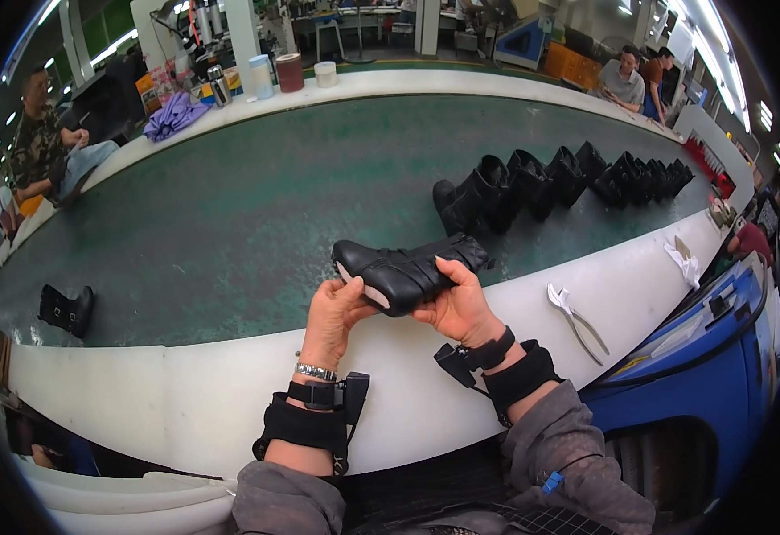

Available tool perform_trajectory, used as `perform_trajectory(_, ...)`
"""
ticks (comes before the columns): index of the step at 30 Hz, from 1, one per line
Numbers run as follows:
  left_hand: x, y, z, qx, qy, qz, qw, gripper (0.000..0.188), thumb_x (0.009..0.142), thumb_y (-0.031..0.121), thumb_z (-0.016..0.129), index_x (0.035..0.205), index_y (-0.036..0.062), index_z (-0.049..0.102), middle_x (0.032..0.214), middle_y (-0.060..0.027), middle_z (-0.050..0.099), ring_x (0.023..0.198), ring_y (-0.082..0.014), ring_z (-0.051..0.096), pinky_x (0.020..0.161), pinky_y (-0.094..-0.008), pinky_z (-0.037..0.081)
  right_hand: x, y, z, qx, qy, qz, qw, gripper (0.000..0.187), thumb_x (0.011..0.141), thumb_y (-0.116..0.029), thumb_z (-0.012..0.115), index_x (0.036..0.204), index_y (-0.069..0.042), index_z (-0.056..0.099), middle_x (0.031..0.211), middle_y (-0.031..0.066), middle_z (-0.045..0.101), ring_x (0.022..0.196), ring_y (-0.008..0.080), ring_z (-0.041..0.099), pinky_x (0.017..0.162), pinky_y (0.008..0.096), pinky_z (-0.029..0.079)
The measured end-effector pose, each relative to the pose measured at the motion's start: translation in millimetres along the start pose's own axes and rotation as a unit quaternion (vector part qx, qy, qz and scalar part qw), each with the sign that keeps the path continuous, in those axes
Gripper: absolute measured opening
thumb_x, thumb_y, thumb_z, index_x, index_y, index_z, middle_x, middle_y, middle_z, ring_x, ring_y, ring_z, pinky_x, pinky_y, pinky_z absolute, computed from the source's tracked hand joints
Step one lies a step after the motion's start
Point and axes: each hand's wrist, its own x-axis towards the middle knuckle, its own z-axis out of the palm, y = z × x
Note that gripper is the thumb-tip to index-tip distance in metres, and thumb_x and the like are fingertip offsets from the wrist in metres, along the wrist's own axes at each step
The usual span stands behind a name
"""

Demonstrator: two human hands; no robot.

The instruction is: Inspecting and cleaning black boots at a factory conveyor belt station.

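A black leather boot (399, 272) lies on its side in both my hands, above the near edge of the green belt. Its pale underside faces partly toward me, and its shaft points to the right. My left hand (341, 308) grips the boot along the sole, thumb on the pale bottom. Around the heel and shaft side, my right hand (461, 303) is closed, with its thumb on top. Some fingers of both hands are hidden beneath the boot.
Black boots (533, 183) stand in a row at right on the green belt (256, 196). Another boot (66, 309) sits far left. Pincers (577, 325) lie on the white ledge (461, 392) beside a blue machine (702, 374). A purple cloth (174, 116) lies on the far ledge; people sit beyond.
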Motion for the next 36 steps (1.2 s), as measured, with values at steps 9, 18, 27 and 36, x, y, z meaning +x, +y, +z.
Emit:
perform_trajectory(9, -1, 1, -8, -0.076, -0.096, -0.056, 0.991, 0.047, 0.088, 0.035, 0.066, 0.116, 0.0004, 0.051, 0.105, -0.0127, 0.062, 0.096, -0.0212, 0.063, 0.085, -0.0359, 0.054, -23, -5, 26, -0.223, 0.008, -0.101, 0.97, 0.044, 0.087, -0.033, 0.06, 0.117, -0.001, 0.055, 0.102, 0.0142, 0.065, 0.084, 0.0256, 0.067, 0.064, 0.032, 0.058)
perform_trajectory(18, -18, 31, -3, -0.123, -0.159, 0.137, 0.97, 0.071, 0.078, 0.036, 0.075, 0.13, -0.0017, 0.043, 0.127, -0.0221, 0.053, 0.115, -0.0331, 0.055, 0.1, -0.0449, 0.045, -40, 24, 46, -0.625, -0.23, -0.335, 0.667, 0.069, 0.082, -0.006, 0.065, 0.144, -0.013, 0.034, 0.147, 0.0186, 0.031, 0.133, 0.0344, 0.035, 0.109, 0.0374, 0.029)
perform_trajectory(27, -34, 48, -2, -0.039, -0.18, 0.173, 0.968, 0.081, 0.062, 0.04, 0.084, 0.123, -0.0012, 0.051, 0.12, -0.0205, 0.059, 0.111, -0.033, 0.059, 0.096, -0.0445, 0.049, -38, 46, 37, -0.701, -0.195, -0.395, 0.561, 0.087, 0.071, 0.002, 0.072, 0.145, -0.019, 0.031, 0.148, 0.0208, 0.024, 0.128, 0.0378, 0.041, 0.102, 0.0406, 0.041)
perform_trajectory(36, -28, 28, 18, 0.007, -0.096, 0.147, 0.985, 0.098, 0.074, 0.05, 0.075, 0.144, 0.0036, 0.024, 0.14, -0.0203, 0.039, 0.128, -0.0296, 0.042, 0.107, -0.0387, 0.033, -44, 45, 42, -0.651, -0.128, -0.442, 0.604, 0.087, 0.075, -0.011, 0.075, 0.145, -0.002, 0.024, 0.141, 0.0194, 0.036, 0.13, 0.0315, 0.04, 0.105, 0.0385, 0.036)
